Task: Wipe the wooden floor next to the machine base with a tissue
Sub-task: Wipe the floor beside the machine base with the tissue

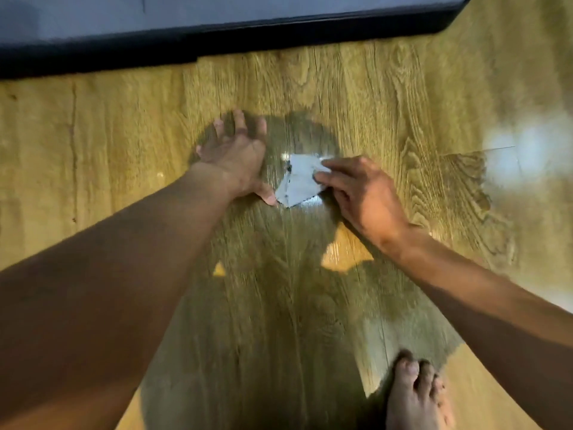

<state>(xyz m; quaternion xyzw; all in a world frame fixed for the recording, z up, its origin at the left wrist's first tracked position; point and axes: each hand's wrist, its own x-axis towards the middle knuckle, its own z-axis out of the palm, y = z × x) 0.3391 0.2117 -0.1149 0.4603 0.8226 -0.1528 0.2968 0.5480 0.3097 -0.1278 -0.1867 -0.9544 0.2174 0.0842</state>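
Observation:
A white tissue (298,180), dirty with dark specks along its left edge, lies on the wooden floor (387,97) a little in front of the dark machine base (186,35). My right hand (362,193) pinches the tissue's right side with its fingertips. My left hand (237,156) is spread flat on the floor just left of the tissue, palm down, its thumb tip touching the tissue's lower left corner. The picture is blurred by motion.
The machine base's black edge runs across the top of the view. A bare foot (417,395) stands on the floor at the lower right. A bright glare patch (511,150) lies on the boards at the right. My own shadow covers the floor around the hands.

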